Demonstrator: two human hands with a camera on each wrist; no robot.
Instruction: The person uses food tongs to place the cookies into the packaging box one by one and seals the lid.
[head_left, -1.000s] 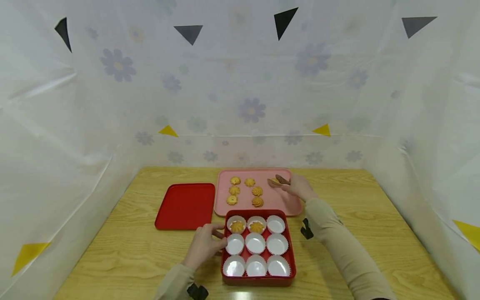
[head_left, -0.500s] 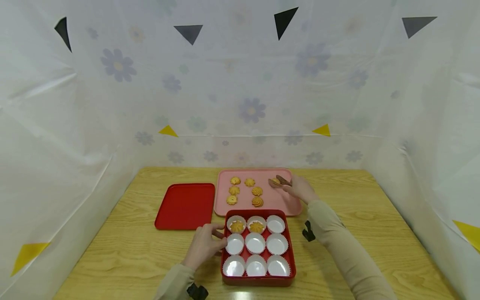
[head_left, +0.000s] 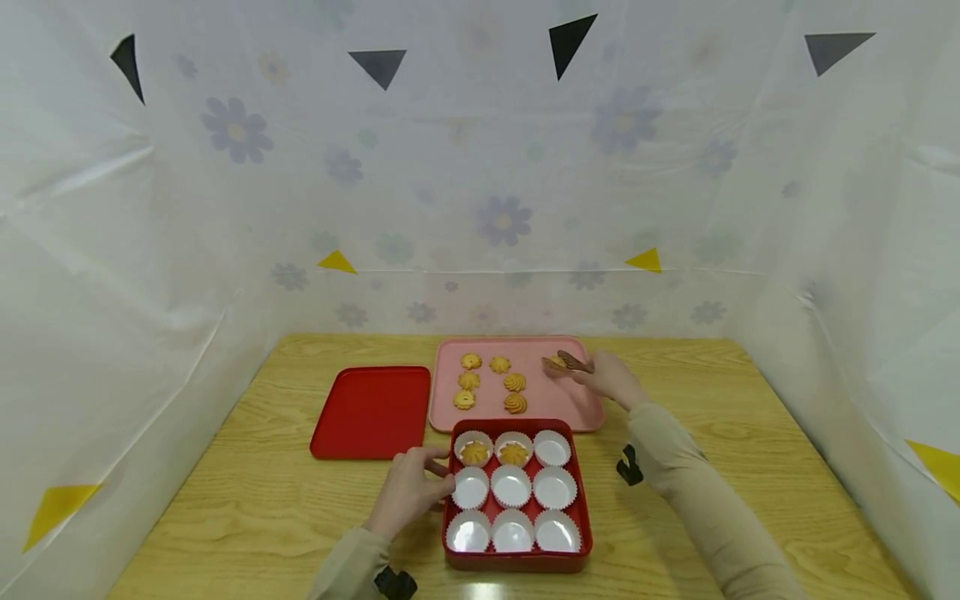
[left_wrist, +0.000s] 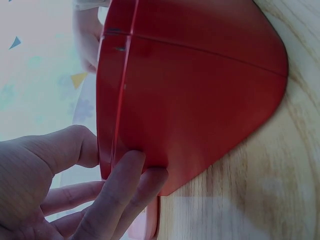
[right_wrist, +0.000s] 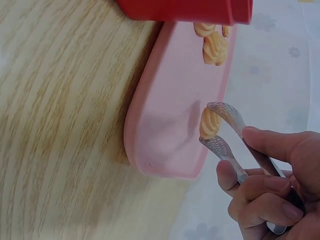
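Note:
My right hand (right_wrist: 280, 185) grips small metal tongs (right_wrist: 250, 145) with perforated ends. Between those ends sits a swirled cookie (right_wrist: 210, 123), held over the right part of the pink tray (head_left: 570, 408). More cookies (head_left: 515, 403) lie on the tray's left and middle. In front of it stands a red box (head_left: 516, 563) with three rows of white paper cups (head_left: 555, 487); two cups in the far row hold cookies (head_left: 513, 453). My left hand (head_left: 408, 492) touches the box's left side, thumb at the rim and loosely straight fingers against the outer wall in the left wrist view.
A flat red tray or lid (head_left: 371, 413) lies on the wooden table (head_left: 247, 500), left of the pink tray. White flowered sheeting (head_left: 450, 183) encloses the back and sides. The box stands close to the pink tray's near edge.
My right hand has shifted slightly to the right with the tongs, and the cookie between their ends has moved along with it. The left hand and the box have stayed in place.

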